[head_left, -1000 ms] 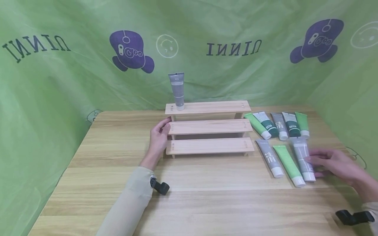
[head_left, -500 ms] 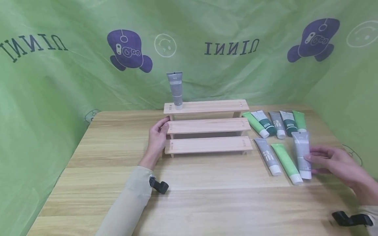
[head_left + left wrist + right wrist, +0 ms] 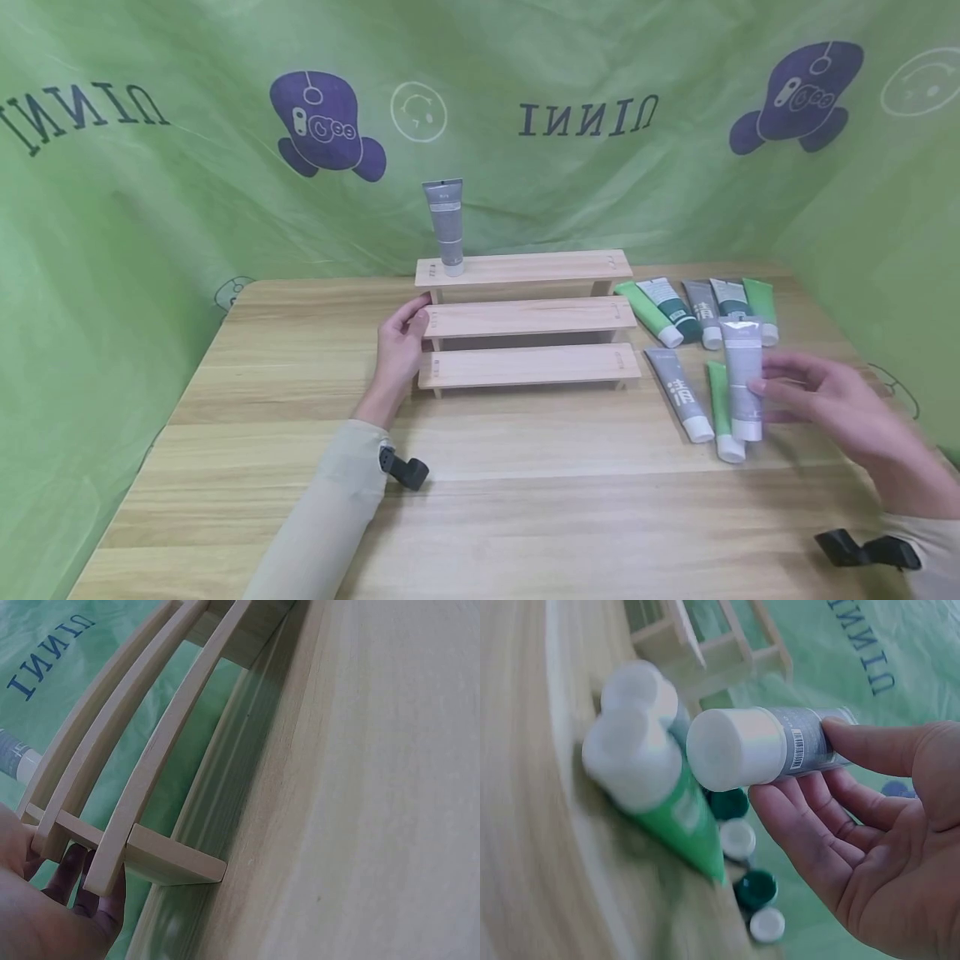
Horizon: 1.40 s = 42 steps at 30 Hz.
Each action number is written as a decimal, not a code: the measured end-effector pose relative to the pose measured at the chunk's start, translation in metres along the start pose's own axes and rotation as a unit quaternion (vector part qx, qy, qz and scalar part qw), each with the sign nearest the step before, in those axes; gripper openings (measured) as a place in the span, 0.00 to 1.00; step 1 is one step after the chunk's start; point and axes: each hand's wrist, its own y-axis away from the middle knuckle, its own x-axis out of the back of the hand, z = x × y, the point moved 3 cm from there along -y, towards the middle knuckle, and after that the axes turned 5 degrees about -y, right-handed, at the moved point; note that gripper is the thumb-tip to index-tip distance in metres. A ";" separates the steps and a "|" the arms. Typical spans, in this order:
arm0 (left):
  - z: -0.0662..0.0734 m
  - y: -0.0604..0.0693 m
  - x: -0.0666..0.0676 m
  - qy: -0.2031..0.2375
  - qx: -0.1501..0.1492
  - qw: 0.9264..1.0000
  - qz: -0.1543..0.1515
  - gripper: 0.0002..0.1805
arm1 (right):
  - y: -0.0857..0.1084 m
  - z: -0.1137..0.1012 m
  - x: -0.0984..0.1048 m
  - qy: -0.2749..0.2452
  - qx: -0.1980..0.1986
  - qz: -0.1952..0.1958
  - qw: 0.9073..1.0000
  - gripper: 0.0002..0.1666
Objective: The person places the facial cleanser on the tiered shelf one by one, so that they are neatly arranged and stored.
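1. A person's right hand (image 3: 828,400) holds a gray, white-capped squeeze tube (image 3: 744,375) cap-down at the right side of the tabletop (image 3: 480,517), its grip pinching the tube between thumb and fingers.
2. At center, the left hand (image 3: 400,346) holds the left end of a three-tier rack of pale wood (image 3: 525,367), its grip curled at the middle tier (image 3: 532,318).
3. A matching gray tube (image 3: 450,221) stands upright on its white cap at the left end of the top tier (image 3: 540,267).
4. Between the held tube and the rack lie a gray tube with white lettering (image 3: 678,392) and a light-green tube (image 3: 718,396), the latter partly covered by the held tube in the head view.
5. Behind, five tubes lie in a row beside the rack: a slanted light-green one (image 3: 648,312), a white-and-dark-green one (image 3: 670,304), a gray one (image 3: 699,304), a second white-and-dark-green one (image 3: 729,293) and a light-green one at the far right (image 3: 762,308).
6. A green fabric backdrop (image 3: 480,50) with purple figures and mirrored lettering hangs beyond; black devices (image 3: 405,469) sit at both wrists.
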 end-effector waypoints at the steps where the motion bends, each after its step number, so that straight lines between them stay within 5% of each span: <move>1: 0.000 0.000 0.000 0.001 0.000 1.000 -0.001 0.19 | -0.001 -0.004 -0.002 -0.005 0.009 -0.001 1.000 0.33; 28: 0.000 0.000 0.001 0.003 0.000 1.000 -0.006 0.20 | -0.044 -0.090 -0.072 -0.079 0.105 -0.024 0.991 0.28; 42: 0.000 0.001 0.000 0.007 -0.007 1.000 0.004 0.19 | -0.076 -0.119 -0.104 -0.189 0.123 -0.017 0.974 0.26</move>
